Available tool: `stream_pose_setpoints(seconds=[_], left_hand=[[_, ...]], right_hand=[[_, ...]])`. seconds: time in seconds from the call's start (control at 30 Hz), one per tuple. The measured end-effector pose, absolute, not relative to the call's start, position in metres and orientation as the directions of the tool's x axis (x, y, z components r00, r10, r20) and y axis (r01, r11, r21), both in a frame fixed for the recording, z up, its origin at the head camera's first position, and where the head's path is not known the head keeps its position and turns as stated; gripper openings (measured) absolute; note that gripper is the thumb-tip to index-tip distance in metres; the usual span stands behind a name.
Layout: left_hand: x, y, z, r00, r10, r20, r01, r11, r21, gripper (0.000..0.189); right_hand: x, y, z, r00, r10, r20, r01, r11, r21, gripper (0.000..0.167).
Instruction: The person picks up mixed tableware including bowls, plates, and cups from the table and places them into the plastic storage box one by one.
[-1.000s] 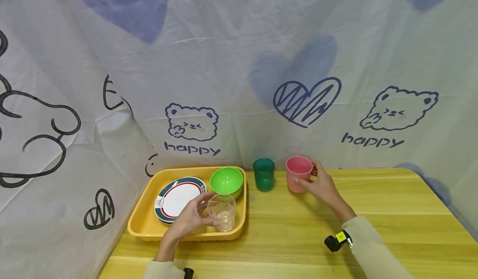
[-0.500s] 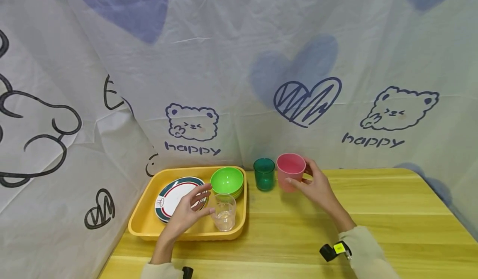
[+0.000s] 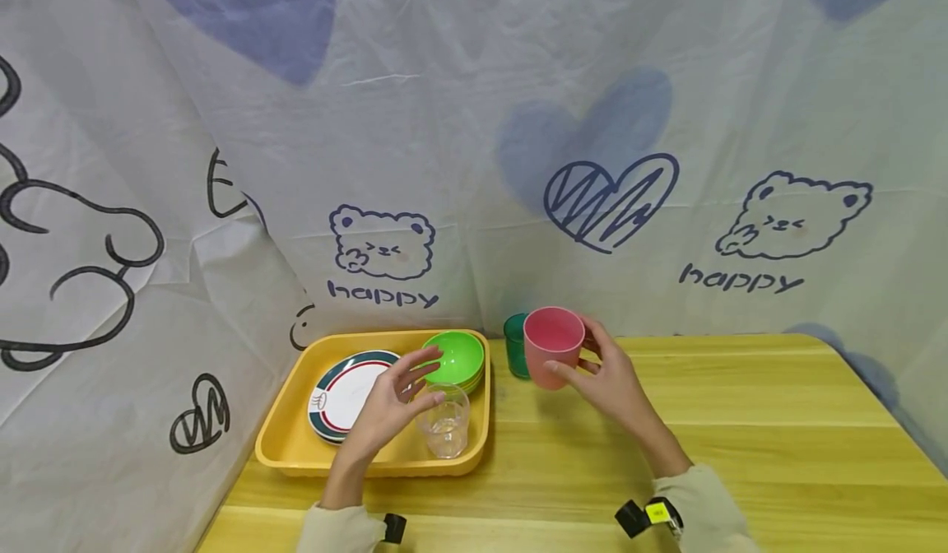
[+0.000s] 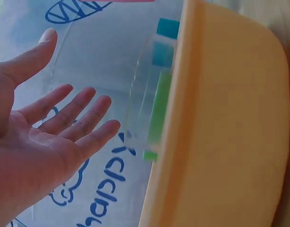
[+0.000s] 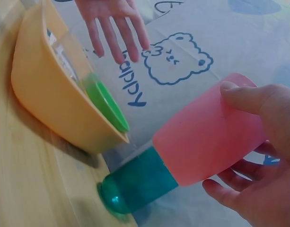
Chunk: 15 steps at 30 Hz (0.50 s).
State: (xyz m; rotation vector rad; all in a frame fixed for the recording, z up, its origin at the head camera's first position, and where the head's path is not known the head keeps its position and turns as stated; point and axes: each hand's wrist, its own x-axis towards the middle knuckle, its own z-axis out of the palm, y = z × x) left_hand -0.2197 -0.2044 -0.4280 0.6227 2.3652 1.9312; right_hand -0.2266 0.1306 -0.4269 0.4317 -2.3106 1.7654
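Note:
My right hand (image 3: 611,384) grips a pink cup (image 3: 554,364), thumb on the near side and fingers around the right and back. In the right wrist view the pink cup (image 5: 211,132) is off the table, its base overlapping a teal cup (image 5: 140,182) that stands on the wood. My left hand (image 3: 392,409) hovers over the yellow tray (image 3: 296,464) with fingers spread and nothing in them. Close by its thumb, a clear cup (image 3: 448,436) stands in the tray's front right corner. From the left wrist view, the palm of the left hand (image 4: 55,137) faces the camera.
Several stacked green bowls (image 3: 465,355) sit at the tray's back right, with white plates (image 3: 351,392) rimmed in dark green and red beside them. Behind the wooden table (image 3: 741,421) hangs a printed cloth (image 3: 474,166).
The pink cup has moved left in my right hand and now partly covers the teal cup. My left hand has let go of the clear cup, rising slightly with its fingers spread.

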Motion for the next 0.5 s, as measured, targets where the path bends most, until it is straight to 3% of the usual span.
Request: stream_pose_setpoints(seconds=[0.5], left_hand=[[-0.228, -0.163, -0.422, -0.900, 0.371, 0.228, 0.271, 0.069, 0.960, 0.067]], right_hand=[[-0.214, 0.112, -0.427, -0.941, -0.106, 0.321, -0.336, 0.196, -0.921, 0.077]])
